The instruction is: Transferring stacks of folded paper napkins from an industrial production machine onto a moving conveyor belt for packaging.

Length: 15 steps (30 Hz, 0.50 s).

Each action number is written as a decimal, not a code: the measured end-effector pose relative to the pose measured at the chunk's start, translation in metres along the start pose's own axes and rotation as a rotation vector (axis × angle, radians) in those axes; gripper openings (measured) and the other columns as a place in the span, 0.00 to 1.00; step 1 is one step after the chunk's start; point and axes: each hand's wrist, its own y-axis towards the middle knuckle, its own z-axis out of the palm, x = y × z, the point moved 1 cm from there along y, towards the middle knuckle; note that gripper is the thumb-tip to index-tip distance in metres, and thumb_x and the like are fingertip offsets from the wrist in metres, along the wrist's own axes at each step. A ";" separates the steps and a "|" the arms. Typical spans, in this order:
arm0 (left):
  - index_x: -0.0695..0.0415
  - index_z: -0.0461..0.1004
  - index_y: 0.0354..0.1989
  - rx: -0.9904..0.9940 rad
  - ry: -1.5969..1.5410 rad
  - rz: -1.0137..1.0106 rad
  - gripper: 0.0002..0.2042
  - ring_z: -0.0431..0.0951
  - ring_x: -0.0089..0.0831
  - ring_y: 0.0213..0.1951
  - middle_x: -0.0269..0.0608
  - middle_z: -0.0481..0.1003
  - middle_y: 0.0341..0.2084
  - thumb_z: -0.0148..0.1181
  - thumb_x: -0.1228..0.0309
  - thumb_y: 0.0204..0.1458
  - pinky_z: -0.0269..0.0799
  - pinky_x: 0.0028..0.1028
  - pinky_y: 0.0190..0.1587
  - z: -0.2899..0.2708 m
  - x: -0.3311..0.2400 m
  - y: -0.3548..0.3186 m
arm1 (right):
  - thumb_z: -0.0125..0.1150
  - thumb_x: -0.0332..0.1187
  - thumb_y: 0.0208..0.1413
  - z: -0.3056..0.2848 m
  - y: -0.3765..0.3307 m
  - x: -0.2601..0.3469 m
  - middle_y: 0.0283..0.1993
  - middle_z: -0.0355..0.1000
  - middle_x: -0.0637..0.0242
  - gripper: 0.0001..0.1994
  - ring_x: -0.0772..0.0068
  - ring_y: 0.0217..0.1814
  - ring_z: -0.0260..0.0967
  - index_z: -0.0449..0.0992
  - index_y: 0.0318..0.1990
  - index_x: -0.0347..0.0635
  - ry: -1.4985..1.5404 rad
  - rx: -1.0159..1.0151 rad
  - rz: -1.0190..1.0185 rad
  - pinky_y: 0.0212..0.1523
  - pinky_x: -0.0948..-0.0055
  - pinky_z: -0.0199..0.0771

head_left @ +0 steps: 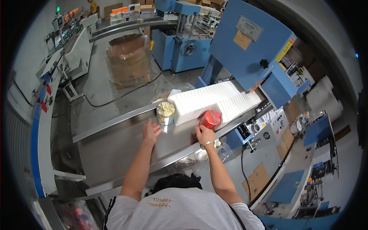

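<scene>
Two rows of white stacked sheets, perhaps tissue or paper [203,97], stand side by side on a steel table [115,153]. Against the near end of the left row sits a round can-like thing [166,111] with a crumpled gold-coloured top and a shiny side. My left hand [151,131] is open just in front of it, fingers spread, holding nothing. A red can-like thing [210,119] stands at the near end of the right row. My right hand [206,135], a bracelet at its wrist, is curled against its near side; its fingertips are partly hidden.
A raised metal rail [111,124] borders the table's far side. The rows run under a large blue machine [245,42] at the right. Beyond the table is a big open carton [130,63] with a plastic liner. A black cable [119,100] crosses the floor. Far back stands another person [92,7].
</scene>
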 end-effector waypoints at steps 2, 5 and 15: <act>0.62 0.49 0.61 0.021 0.017 0.024 0.31 0.68 0.47 0.47 0.55 0.62 0.49 0.48 0.54 0.56 0.69 0.48 0.47 0.001 -0.001 -0.001 | 0.51 0.48 0.53 0.000 0.001 0.001 0.25 0.72 0.49 0.17 0.45 0.31 0.71 0.75 0.26 0.44 0.021 -0.004 -0.002 0.33 0.53 0.69; 0.62 0.47 0.62 0.022 0.024 0.016 0.32 0.68 0.48 0.49 0.56 0.61 0.52 0.47 0.54 0.57 0.68 0.48 0.49 0.003 -0.002 -0.004 | 0.51 0.48 0.53 -0.002 0.001 0.002 0.25 0.72 0.49 0.17 0.45 0.31 0.71 0.75 0.26 0.44 0.010 0.000 0.010 0.33 0.53 0.69; 0.59 0.47 0.59 0.040 0.007 -0.005 0.30 0.69 0.46 0.48 0.56 0.62 0.51 0.49 0.53 0.56 0.70 0.44 0.47 0.001 0.000 0.005 | 0.50 0.49 0.54 -0.001 0.003 0.002 0.24 0.72 0.49 0.18 0.45 0.31 0.71 0.74 0.26 0.44 -0.020 0.017 0.008 0.33 0.53 0.69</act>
